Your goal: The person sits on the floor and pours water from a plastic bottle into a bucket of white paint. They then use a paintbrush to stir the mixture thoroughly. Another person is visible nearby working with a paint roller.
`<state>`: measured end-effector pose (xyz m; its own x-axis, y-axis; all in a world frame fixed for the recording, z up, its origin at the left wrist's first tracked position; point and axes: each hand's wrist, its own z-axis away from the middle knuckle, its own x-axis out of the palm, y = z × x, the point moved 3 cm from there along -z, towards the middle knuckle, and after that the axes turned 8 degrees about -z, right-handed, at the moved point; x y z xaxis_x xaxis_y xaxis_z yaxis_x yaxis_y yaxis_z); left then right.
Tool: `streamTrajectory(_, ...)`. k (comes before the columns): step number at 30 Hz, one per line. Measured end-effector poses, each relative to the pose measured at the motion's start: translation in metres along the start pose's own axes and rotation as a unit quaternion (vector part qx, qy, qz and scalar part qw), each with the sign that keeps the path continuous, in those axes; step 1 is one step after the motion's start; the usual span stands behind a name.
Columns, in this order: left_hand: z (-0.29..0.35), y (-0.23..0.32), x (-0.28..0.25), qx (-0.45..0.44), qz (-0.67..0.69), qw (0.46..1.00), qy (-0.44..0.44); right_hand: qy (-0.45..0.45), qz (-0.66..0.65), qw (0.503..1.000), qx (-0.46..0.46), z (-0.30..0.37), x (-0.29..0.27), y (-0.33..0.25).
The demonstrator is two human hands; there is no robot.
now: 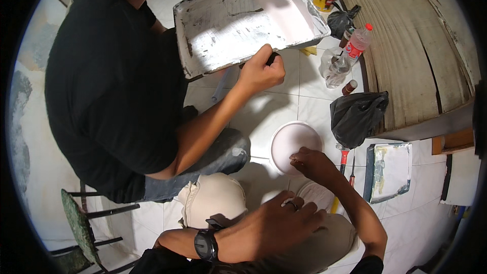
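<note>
Down on the tiled floor (276,105), the pink-filled bucket (289,139)! Right hand (318,166) over its rim, fingers bunched, grip unclear; left hand (269,226), fingers loosely apart. Paint-readying, seemingly; next calls for a steady bucket.

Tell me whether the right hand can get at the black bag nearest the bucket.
Probably yes: the right hand is at the bucket, the black bag lies ahead and to its right, and nothing seems to block the way between them.
</note>
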<state>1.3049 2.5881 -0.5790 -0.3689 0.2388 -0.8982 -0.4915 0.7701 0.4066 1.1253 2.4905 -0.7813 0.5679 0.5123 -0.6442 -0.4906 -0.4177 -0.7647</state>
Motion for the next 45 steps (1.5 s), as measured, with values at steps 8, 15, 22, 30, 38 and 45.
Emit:
streamTrajectory(8, 0.046, -0.006, 0.006, 0.061, -0.021, 0.993, -0.095, -0.092, 0.134, 0.986, -0.04, -0.032, -0.005, -0.041)
streamTrajectory(15, 0.058, -0.002, -0.015, 0.048, -0.008, 0.998, -0.034, 0.117, 0.086, 0.988, -0.058, -0.041, -0.035, -0.036)
streamTrajectory(22, 0.068, 0.0, -0.022, 0.032, 0.019, 0.999, -0.028, -0.06, 0.226, 0.952, 0.198, -0.013, -0.04, -0.06)
streamTrajectory(30, 0.081, -0.003, -0.027, 0.034, 0.045, 0.998, -0.035, -0.149, 0.518, 0.82, 0.194, -0.024, -0.024, -0.067)
streamTrajectory(38, 0.091, -0.004, -0.038, 0.029, 0.043, 0.998, -0.026, -0.223, 0.432, 0.855, 0.18, -0.019, 0.0, -0.098)
streamTrajectory(45, 0.089, -0.002, -0.029, 0.036, 0.025, 0.998, -0.048, -0.063, 0.476, 0.877, 0.038, -0.064, -0.01, -0.066)
